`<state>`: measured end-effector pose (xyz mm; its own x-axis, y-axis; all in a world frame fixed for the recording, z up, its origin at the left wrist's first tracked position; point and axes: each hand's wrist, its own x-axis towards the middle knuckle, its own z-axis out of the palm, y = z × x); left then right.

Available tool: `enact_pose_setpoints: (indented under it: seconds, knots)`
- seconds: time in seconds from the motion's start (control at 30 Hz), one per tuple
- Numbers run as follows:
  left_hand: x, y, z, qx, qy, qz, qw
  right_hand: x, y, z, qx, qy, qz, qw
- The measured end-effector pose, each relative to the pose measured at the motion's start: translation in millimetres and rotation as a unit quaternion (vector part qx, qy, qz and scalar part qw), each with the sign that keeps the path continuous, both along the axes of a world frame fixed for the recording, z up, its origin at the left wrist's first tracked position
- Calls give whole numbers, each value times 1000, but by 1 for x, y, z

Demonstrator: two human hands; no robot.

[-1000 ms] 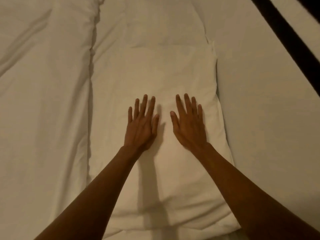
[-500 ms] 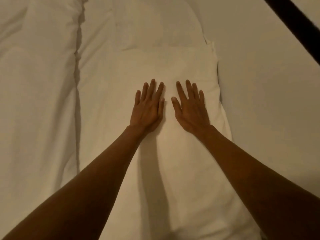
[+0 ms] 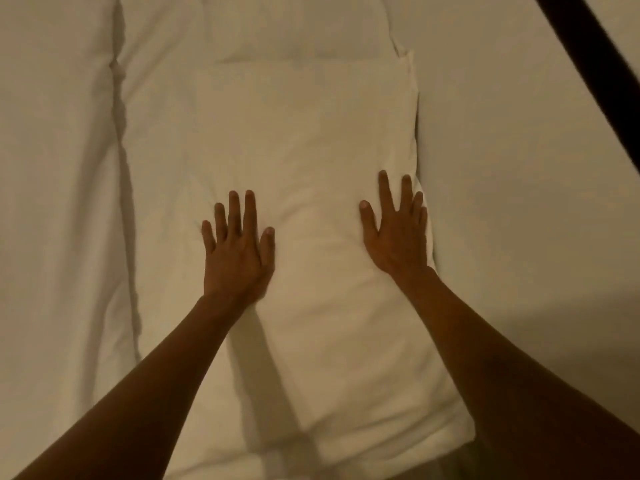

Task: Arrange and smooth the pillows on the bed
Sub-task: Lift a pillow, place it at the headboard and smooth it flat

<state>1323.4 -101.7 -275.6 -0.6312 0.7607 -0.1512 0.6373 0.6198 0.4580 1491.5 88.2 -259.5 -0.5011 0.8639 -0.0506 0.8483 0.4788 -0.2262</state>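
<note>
Pressing down open-palmed, fingers straight and spread, on the white pillow [image 3: 304, 140] lying lengthwise on the bed [image 3: 526, 237], its far end overlapping a second pillow [image 3: 294, 26]: left hand [image 3: 239, 258] near the middle, right hand [image 3: 394, 237] along the right edge.

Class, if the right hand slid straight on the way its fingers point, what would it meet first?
The right hand would meet only more top pillow, then probably the pillow behind.

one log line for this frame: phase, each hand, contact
phase: smoothing | left hand: flat on pillow, fingers straight | right hand: flat at pillow's right edge, fingers spread | grip: none
</note>
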Motion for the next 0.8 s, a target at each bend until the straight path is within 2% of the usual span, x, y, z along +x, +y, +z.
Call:
enact_pose_setpoints:
  seconds: [0.2,0.37,0.43,0.53,0.6,0.7,0.8]
  knots:
    - [2,-7,-3,28,-3,18,999,20,-9,-1,-21,37,11,999]
    - [29,-49,1,-18,-21,63,998,65,-40,11,-102,68,13,992]
    - [43,-69,5,-46,-43,88,994,87,-53,21,-148,74,-21,986]
    - [65,-97,13,-63,-110,161,979,121,-73,33,-238,94,-128,958]
    - [77,-109,19,-68,-139,203,967,134,-78,36,-278,86,-152,945]
    - [86,-108,28,-77,-151,233,958,140,-74,39,-306,83,-123,940]
    - [96,-99,40,-87,-148,235,957,140,-66,55,-288,87,-86,950]
